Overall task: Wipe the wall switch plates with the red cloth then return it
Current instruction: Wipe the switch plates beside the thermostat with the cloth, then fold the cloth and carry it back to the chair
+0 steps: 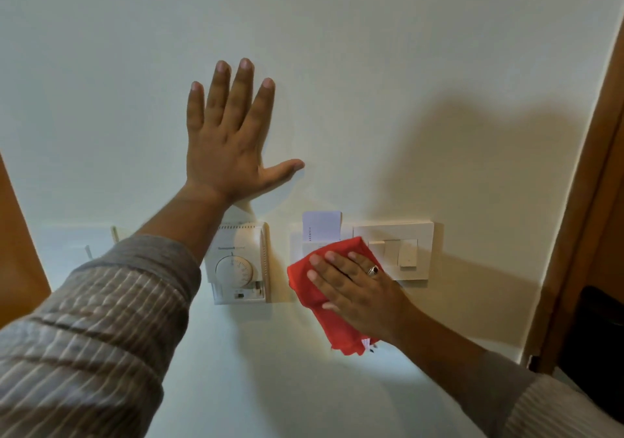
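Note:
My right hand [358, 289] presses the red cloth [329, 312] flat against the wall, over the key-card holder plate [299, 245] whose white card [320, 226] sticks up above the cloth. The cloth's right edge touches the cream switch plate [395, 231] with its rocker switch [407, 253]. My left hand [229, 137] rests flat on the bare wall above, fingers spread, holding nothing. Below my left wrist hangs a white dial thermostat [241, 268].
A brown wooden door frame [587, 201] runs down the right side, with something dark [594, 329] beyond it. Another wooden edge [17, 245] shows at the far left. The white wall [371, 66] fills most of the view.

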`<control>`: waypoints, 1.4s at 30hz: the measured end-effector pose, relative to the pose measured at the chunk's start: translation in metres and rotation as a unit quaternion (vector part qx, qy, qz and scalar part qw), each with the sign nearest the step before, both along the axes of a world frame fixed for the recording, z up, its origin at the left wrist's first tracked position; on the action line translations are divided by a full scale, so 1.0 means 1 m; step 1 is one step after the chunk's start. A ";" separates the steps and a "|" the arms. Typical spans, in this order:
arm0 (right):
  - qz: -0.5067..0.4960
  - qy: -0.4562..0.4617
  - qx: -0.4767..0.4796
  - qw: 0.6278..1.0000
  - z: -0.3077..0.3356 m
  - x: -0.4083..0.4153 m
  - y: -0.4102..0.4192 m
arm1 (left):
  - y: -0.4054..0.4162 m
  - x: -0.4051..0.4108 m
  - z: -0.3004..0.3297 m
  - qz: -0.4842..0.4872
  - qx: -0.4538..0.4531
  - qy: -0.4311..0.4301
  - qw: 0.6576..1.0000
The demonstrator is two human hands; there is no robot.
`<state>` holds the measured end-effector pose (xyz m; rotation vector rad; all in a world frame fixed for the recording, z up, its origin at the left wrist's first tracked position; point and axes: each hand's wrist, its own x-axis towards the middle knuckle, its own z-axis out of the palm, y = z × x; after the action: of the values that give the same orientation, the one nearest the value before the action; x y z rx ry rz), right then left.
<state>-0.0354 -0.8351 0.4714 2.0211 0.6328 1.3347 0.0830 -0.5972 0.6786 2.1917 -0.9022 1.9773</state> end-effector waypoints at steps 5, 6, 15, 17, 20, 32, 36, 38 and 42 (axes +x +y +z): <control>-0.053 0.010 0.005 0.999 0.005 -0.014 0.014 | 0.005 -0.020 0.004 0.002 0.042 0.087 0.995; -0.064 0.009 -0.001 0.998 0.008 -0.017 0.017 | 0.008 -0.027 0.003 -0.001 0.052 0.124 0.991; 0.023 -0.039 0.135 0.990 0.039 -0.049 0.041 | 0.033 -0.149 -0.204 -0.323 -0.098 0.340 0.878; 0.041 -0.007 0.127 0.991 0.046 -0.060 0.042 | 0.024 -0.161 -0.225 -0.354 -0.114 0.469 0.801; 0.087 0.031 0.117 0.989 0.065 -0.070 0.055 | 0.011 -0.155 -0.209 -0.404 -0.187 0.557 0.701; 0.144 0.250 0.871 0.397 0.012 -0.091 0.131 | 0.030 -0.155 -0.183 -0.456 -0.345 0.690 0.444; 0.145 0.187 0.875 0.423 -0.002 -0.095 0.185 | 0.084 -0.158 -0.196 -0.438 -0.355 0.716 0.411; 0.137 0.178 0.867 0.444 -0.005 -0.095 0.221 | 0.117 -0.156 -0.203 -0.430 -0.349 0.722 0.415; 0.128 0.154 0.862 0.466 -0.015 -0.091 0.298 | 0.190 -0.145 -0.217 -0.421 -0.340 0.714 0.444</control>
<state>-0.1264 -0.5376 0.4564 3.8307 -1.0092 2.0702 -0.0625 -0.4069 0.4613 1.4075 -0.4203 -0.2972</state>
